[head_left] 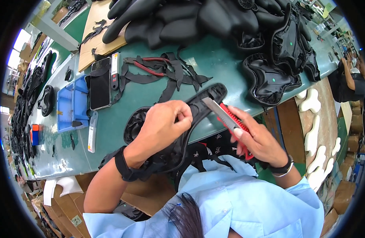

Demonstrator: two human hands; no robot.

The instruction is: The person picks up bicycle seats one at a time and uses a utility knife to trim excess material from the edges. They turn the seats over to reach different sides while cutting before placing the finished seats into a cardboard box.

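A black bicycle saddle (pixel 199 106) lies underside up at the table's near edge, its narrow nose pointing away to the right. Over its middle is my left hand (pixel 166 121), fingers curled and thumb pressed in; what they pinch is hidden. My right hand (pixel 259 139) grips a red utility knife (pixel 230 120) with its wide blade out. The blade's tip lies over the saddle's nose; whether it touches cannot be told. Part of the saddle's wide end is covered by my left hand and forearm.
Red-handled pincers (pixel 150 65) lie among black trimmed strips (pixel 176 75). Left of them are a phone (pixel 100 89), a blue bin (pixel 67 105) and a blade case (pixel 92 133). Black saddles (pixel 226 18) pile up at the back. White foam pieces (pixel 311 135) lie at right.
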